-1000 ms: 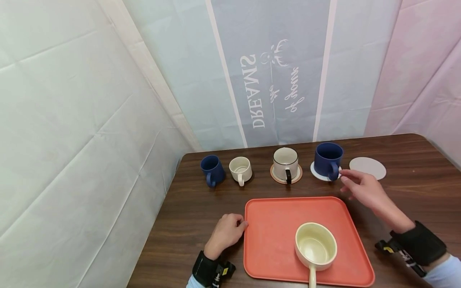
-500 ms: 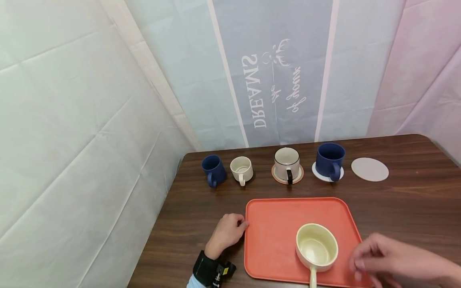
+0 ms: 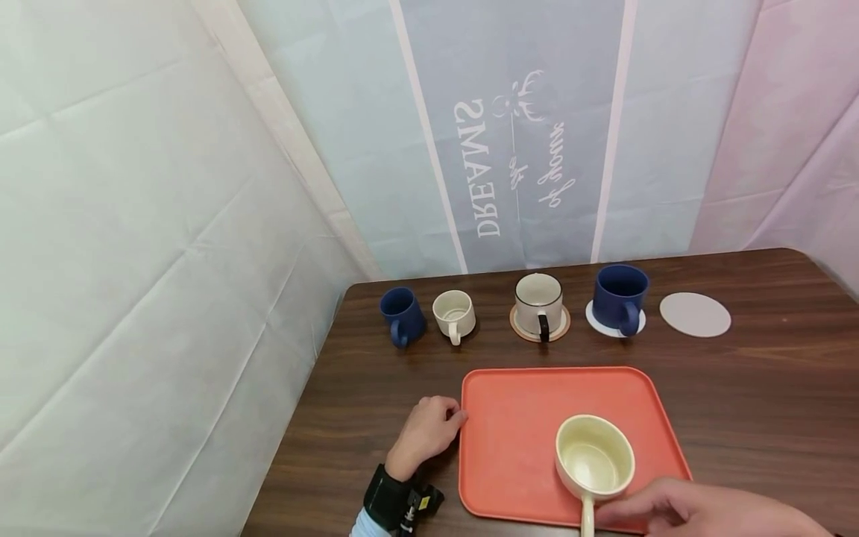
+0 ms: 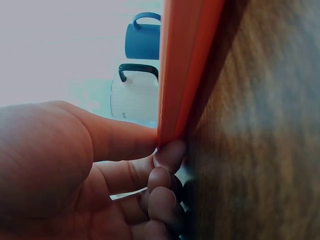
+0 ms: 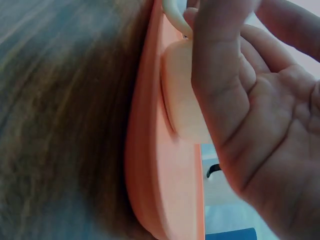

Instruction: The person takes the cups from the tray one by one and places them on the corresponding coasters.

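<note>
A pale yellow single-handled pot [image 3: 596, 455] stands upright on the orange-red tray [image 3: 523, 440], its handle [image 3: 587, 516] pointing toward the front edge. My right hand [image 3: 705, 511] is just right of that handle, with fingertips right beside it; the right wrist view shows thumb and fingers [image 5: 217, 55] close to the handle, not wrapped round it. At the tray's left edge, my left hand [image 3: 429, 432] pinches the rim: in the left wrist view the thumb [image 4: 125, 140] lies against the tray edge [image 4: 180, 75] and curled fingers sit at its underside.
Along the back stand a small blue mug [image 3: 403, 317], a cream cup [image 3: 454, 313], a white mug with black handle [image 3: 539, 298] on a round coaster [image 3: 566, 328], and a larger blue mug [image 3: 620, 294] on a white coaster [image 3: 597, 324]. A white coaster [image 3: 695, 314] lies at the right.
My right hand has left the larger blue mug's handle, come down toward the front, and reached the pot's handle. The left hand has stayed at the tray's edge.
</note>
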